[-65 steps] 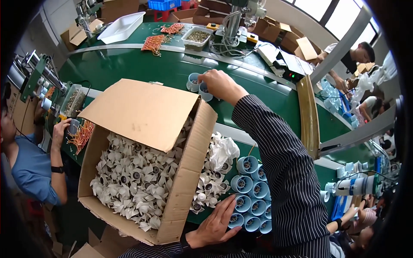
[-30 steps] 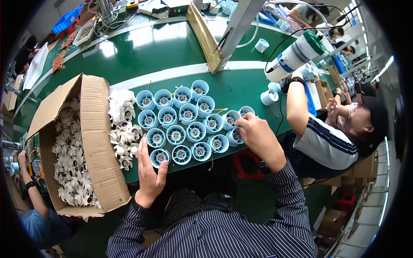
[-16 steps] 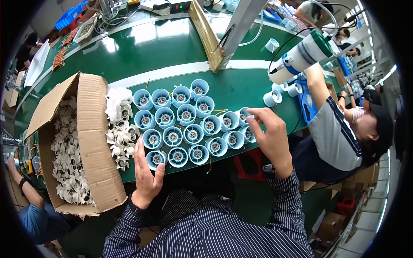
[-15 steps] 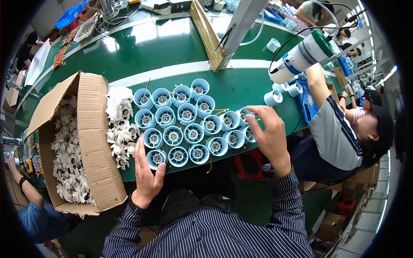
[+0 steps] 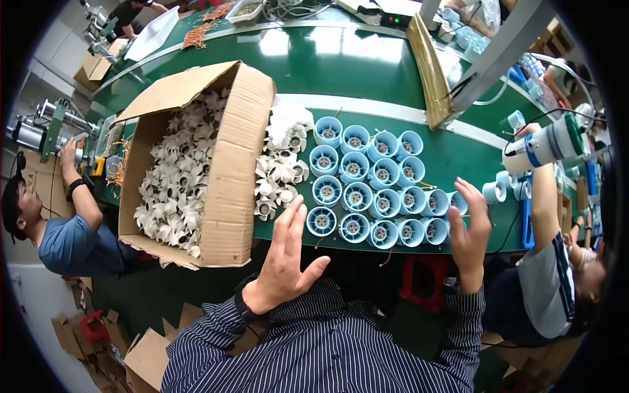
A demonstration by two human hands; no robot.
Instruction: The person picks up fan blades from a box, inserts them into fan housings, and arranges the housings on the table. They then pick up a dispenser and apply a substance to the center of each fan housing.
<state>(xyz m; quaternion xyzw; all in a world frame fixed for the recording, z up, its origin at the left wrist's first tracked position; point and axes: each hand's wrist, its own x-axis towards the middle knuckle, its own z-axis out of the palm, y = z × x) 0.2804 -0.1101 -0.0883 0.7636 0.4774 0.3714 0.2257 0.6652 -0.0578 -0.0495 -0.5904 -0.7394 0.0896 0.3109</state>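
Note:
Several light-blue round housings (image 5: 357,196) with ribbed insides and small metal centres stand in rows on the green bench in front of me. My left hand (image 5: 283,265) is open at the bench's front edge, fingers stretched and thumb apart, just left of the nearest row. At the right end of the rows is my right hand (image 5: 470,239), open, with its fingers raised and thumb apart beside the last housings. It partly hides the end ones. Neither hand holds anything. Loose white fan impellers (image 5: 278,171) lie between the housings and a cardboard box.
The open cardboard box (image 5: 229,177) at left is filled with white impellers. A metal post with a yellowish board (image 5: 429,72) stands behind the housings. To the right, a co-worker's arm (image 5: 545,203) reaches up beside a white cylindrical device (image 5: 547,145). Another person (image 5: 82,229) works at far left.
My view has turned left, so the bench and box appear farther right and more of the left co-worker shows. My left hand has drawn slightly away from the nearest housing; both hands stay open.

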